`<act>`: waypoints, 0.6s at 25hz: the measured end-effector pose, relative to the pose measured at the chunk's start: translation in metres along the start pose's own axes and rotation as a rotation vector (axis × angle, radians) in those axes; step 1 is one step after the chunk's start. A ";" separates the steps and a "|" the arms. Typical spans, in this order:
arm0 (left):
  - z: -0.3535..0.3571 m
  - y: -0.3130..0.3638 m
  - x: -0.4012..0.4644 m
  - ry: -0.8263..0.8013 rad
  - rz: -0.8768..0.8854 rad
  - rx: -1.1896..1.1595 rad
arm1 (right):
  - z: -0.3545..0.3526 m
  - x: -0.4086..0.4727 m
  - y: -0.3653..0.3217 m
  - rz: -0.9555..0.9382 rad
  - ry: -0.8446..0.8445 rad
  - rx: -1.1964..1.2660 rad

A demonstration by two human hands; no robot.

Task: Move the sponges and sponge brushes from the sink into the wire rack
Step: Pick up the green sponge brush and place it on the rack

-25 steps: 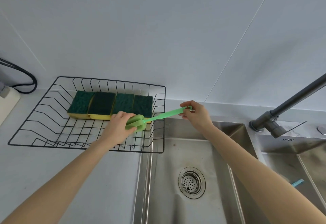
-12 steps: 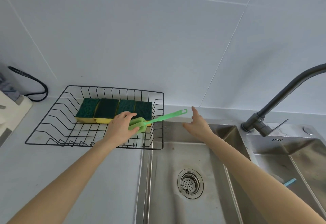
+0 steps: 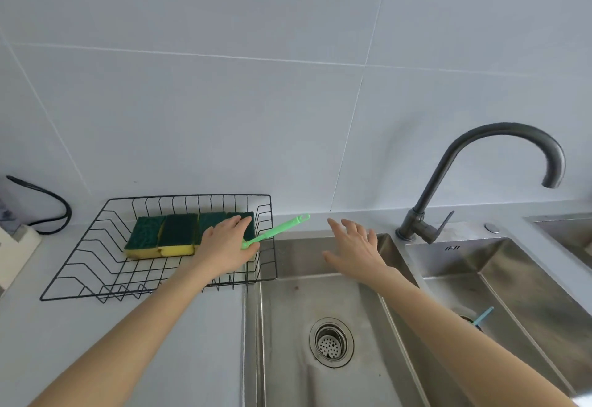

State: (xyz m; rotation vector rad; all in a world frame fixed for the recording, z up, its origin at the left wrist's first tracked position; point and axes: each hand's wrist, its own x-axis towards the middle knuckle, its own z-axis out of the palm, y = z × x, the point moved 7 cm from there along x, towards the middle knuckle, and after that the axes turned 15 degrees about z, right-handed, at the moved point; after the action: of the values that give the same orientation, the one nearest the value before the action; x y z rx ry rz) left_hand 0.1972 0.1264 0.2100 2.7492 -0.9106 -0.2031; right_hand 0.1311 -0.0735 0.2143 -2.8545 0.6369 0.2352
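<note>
The black wire rack (image 3: 189, 196) stands on the counter left of the sink (image 3: 298, 304). Several green-and-yellow sponges (image 3: 176, 237) lie side by side along its back. My left hand (image 3: 226, 245) lies inside the rack's right end, covering the head of the green sponge brush (image 3: 278, 228), with the thumb curled at its neck. The brush's handle slants up and out over the rack's right rim. My right hand (image 3: 355, 246) hovers over the sink's back edge with fingers spread and nothing in it. A blue brush handle (image 3: 482, 317) pokes up in the right basin.
A dark curved faucet (image 3: 464, 150) rises between the two basins. The left basin holds only its drain strainer (image 3: 331, 342). A black cable (image 3: 48, 201) and a white block (image 3: 19, 240) sit at the far left of the counter.
My right hand let go of the green handle and drew back to the right, fingers spread. My left hand pushed the brush head deeper into the rack against the sponges.
</note>
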 end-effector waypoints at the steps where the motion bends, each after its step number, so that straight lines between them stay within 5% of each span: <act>1: -0.002 0.009 0.001 0.004 0.030 0.013 | -0.001 -0.004 0.005 0.003 0.011 -0.003; 15: 0.055 0.159 0.035 -0.074 0.111 0.018 | -0.001 0.000 0.144 -0.037 -0.037 -0.020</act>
State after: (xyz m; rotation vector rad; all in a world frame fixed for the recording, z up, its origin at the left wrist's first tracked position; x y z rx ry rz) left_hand 0.1231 -0.0277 0.1975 2.7139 -1.0860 -0.2798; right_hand 0.0686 -0.2006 0.1911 -2.8711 0.5776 0.2889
